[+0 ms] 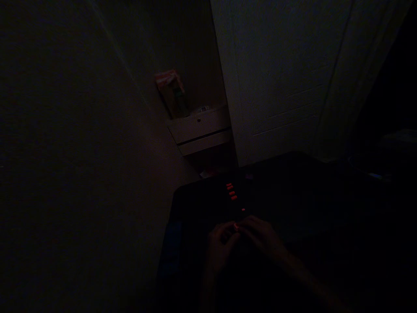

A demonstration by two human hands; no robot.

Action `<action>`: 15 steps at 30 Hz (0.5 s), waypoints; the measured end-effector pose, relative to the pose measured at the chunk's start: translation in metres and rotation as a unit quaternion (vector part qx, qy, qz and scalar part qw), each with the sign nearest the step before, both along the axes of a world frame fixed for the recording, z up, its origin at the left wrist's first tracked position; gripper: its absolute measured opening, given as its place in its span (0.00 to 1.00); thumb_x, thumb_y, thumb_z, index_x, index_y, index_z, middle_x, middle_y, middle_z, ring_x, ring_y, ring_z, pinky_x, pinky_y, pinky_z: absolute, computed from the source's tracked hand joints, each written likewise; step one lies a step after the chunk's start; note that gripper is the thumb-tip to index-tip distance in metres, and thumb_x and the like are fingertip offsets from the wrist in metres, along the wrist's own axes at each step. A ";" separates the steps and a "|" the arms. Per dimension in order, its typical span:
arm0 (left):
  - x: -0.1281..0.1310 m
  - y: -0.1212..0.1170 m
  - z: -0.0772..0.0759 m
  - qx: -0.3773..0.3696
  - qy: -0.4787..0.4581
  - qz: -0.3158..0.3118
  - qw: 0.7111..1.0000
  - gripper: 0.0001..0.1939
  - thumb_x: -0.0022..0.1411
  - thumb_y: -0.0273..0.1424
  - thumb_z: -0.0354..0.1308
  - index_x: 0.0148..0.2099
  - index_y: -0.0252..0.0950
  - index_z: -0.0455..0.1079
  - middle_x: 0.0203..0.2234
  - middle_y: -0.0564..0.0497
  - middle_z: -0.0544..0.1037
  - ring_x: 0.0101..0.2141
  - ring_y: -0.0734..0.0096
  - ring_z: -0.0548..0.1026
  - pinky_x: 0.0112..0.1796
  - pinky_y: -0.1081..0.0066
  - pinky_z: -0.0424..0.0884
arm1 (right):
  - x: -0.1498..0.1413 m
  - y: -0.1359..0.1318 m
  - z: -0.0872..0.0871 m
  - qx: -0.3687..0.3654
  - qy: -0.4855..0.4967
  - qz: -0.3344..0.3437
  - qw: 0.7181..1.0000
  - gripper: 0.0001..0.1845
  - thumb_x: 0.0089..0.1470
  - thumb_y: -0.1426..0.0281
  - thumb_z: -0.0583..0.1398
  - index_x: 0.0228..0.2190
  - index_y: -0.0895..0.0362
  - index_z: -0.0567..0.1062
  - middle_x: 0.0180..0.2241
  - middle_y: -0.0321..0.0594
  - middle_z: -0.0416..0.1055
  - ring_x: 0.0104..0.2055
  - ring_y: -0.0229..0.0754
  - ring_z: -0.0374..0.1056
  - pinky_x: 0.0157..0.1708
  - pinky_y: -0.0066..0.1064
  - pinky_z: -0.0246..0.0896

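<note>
Two hands, one small red piece, dim light.
Left hand and right hand pinch it between fingertips, near red pieces on dark surface.

Small glowing red pieces in near darkness.
One red piece, short and slightly tilted, is between the fingertips of the left hand and right hand; its exact shape is too dark to tell. Beyond it, a smaller-looking red bit lies alone on the dark tabletop, and farther off four short red bars lie roughly parallel in a slanting row.
</note>
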State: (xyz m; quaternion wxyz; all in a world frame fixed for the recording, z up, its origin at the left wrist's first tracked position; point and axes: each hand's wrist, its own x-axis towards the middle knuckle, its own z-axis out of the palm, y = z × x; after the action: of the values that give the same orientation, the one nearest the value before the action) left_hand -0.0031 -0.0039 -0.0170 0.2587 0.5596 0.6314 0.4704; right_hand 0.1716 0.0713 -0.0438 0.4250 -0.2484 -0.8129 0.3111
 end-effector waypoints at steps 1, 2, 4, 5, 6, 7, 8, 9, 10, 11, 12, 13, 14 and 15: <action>0.000 0.000 -0.001 -0.002 0.003 0.004 1.000 0.14 0.58 0.34 0.68 0.47 0.40 0.81 0.39 0.47 0.85 0.37 0.61 0.80 0.40 0.64 0.74 | 0.000 0.000 0.000 -0.001 -0.001 0.003 1.000 0.12 0.69 0.66 0.57 0.45 0.50 0.81 0.42 0.42 0.79 0.43 0.44 0.77 0.44 0.32 0.74; -0.001 0.000 -0.002 -0.004 0.006 0.008 1.000 0.14 0.58 0.34 0.68 0.47 0.40 0.81 0.40 0.47 0.85 0.38 0.61 0.80 0.41 0.64 0.74 | 0.000 0.000 0.000 -0.001 -0.002 0.007 1.000 0.13 0.69 0.66 0.57 0.46 0.50 0.81 0.42 0.42 0.79 0.43 0.44 0.77 0.44 0.32 0.73; 0.000 0.000 -0.003 -0.006 0.010 0.014 1.000 0.12 0.61 0.36 0.67 0.46 0.40 0.81 0.40 0.47 0.85 0.39 0.60 0.80 0.42 0.63 0.73 | 0.001 0.000 -0.001 -0.003 -0.010 0.011 1.000 0.13 0.69 0.67 0.56 0.48 0.49 0.81 0.43 0.42 0.78 0.43 0.44 0.77 0.44 0.32 0.73; 0.000 0.000 -0.003 -0.008 0.011 0.018 1.000 0.11 0.62 0.37 0.66 0.45 0.39 0.81 0.39 0.46 0.85 0.38 0.60 0.80 0.42 0.63 0.73 | 0.001 0.000 -0.001 -0.004 -0.014 0.013 1.000 0.14 0.69 0.68 0.56 0.49 0.49 0.80 0.43 0.42 0.78 0.44 0.44 0.77 0.44 0.32 0.73; 0.001 0.000 -0.002 -0.009 0.011 0.022 1.000 0.11 0.63 0.37 0.65 0.45 0.39 0.81 0.39 0.46 0.85 0.38 0.60 0.81 0.42 0.63 0.73 | 0.002 0.000 -0.001 -0.005 -0.017 0.015 1.000 0.14 0.69 0.68 0.56 0.49 0.49 0.80 0.43 0.42 0.78 0.44 0.43 0.77 0.45 0.32 0.73; 0.001 0.000 -0.002 -0.011 0.010 0.025 1.000 0.11 0.63 0.38 0.64 0.44 0.38 0.81 0.38 0.46 0.85 0.38 0.60 0.81 0.42 0.63 0.74 | 0.002 0.000 -0.001 -0.006 -0.020 0.019 1.000 0.14 0.69 0.68 0.56 0.50 0.49 0.80 0.44 0.42 0.78 0.44 0.43 0.77 0.45 0.32 0.73; 0.002 0.000 -0.001 -0.011 0.007 0.028 1.000 0.12 0.64 0.38 0.63 0.44 0.38 0.81 0.38 0.46 0.85 0.38 0.59 0.81 0.42 0.62 0.74 | 0.003 0.000 -0.001 -0.006 -0.022 0.021 1.000 0.14 0.69 0.69 0.56 0.50 0.49 0.79 0.44 0.42 0.78 0.45 0.43 0.77 0.45 0.32 0.73; 0.002 0.000 0.000 -0.010 0.004 0.028 1.000 0.12 0.65 0.39 0.63 0.44 0.38 0.81 0.38 0.46 0.85 0.38 0.59 0.81 0.42 0.62 0.74 | 0.003 0.000 -0.001 -0.005 -0.022 0.021 1.000 0.14 0.69 0.69 0.56 0.51 0.49 0.79 0.44 0.42 0.78 0.45 0.44 0.77 0.45 0.32 0.73; 0.002 0.000 0.001 -0.010 0.003 0.026 1.000 0.12 0.65 0.39 0.62 0.44 0.38 0.81 0.38 0.46 0.85 0.39 0.59 0.81 0.43 0.62 0.74 | 0.004 0.000 0.000 -0.005 -0.021 0.020 1.000 0.15 0.69 0.69 0.56 0.51 0.49 0.79 0.45 0.42 0.78 0.45 0.44 0.77 0.46 0.33 0.73; 0.002 0.000 0.001 -0.008 0.006 0.022 1.000 0.12 0.66 0.39 0.62 0.44 0.38 0.82 0.39 0.46 0.85 0.40 0.59 0.81 0.44 0.62 0.74 | 0.004 0.000 0.001 -0.006 -0.020 0.018 1.000 0.15 0.69 0.69 0.56 0.52 0.48 0.78 0.45 0.42 0.78 0.45 0.44 0.77 0.46 0.33 0.73; 0.002 0.000 0.002 -0.006 0.013 0.018 1.000 0.12 0.66 0.39 0.61 0.44 0.39 0.82 0.39 0.46 0.85 0.41 0.58 0.81 0.45 0.61 0.74 | 0.004 -0.001 0.002 -0.006 -0.018 0.016 1.000 0.15 0.69 0.69 0.56 0.52 0.48 0.78 0.45 0.42 0.78 0.46 0.44 0.77 0.47 0.33 0.73; 0.002 -0.001 0.002 -0.002 0.020 0.015 1.000 0.12 0.67 0.39 0.61 0.44 0.39 0.82 0.40 0.46 0.85 0.42 0.58 0.81 0.46 0.61 0.74 | 0.004 -0.001 0.003 -0.006 -0.017 0.017 1.000 0.15 0.69 0.69 0.56 0.52 0.48 0.78 0.46 0.42 0.78 0.46 0.44 0.77 0.47 0.34 0.73; 0.002 -0.001 0.002 0.002 0.027 0.012 1.000 0.12 0.68 0.39 0.60 0.44 0.40 0.82 0.40 0.46 0.85 0.42 0.58 0.81 0.47 0.61 0.74 | 0.004 -0.001 0.004 -0.005 -0.017 0.018 1.000 0.15 0.69 0.69 0.56 0.52 0.48 0.78 0.45 0.42 0.78 0.46 0.44 0.77 0.47 0.34 0.73; 0.001 -0.002 0.002 0.006 0.032 0.009 0.999 0.12 0.68 0.39 0.59 0.45 0.41 0.82 0.41 0.46 0.85 0.43 0.58 0.81 0.47 0.61 0.74 | 0.004 -0.001 0.004 -0.005 -0.019 0.019 1.000 0.14 0.69 0.69 0.56 0.51 0.49 0.78 0.45 0.42 0.78 0.45 0.44 0.77 0.47 0.34 0.74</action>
State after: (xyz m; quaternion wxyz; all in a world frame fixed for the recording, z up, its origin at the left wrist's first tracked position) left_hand -0.0018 -0.0054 -0.0151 0.2309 0.5700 0.6417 0.4583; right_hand 0.1752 0.0705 -0.0396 0.4019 -0.2411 -0.8239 0.3186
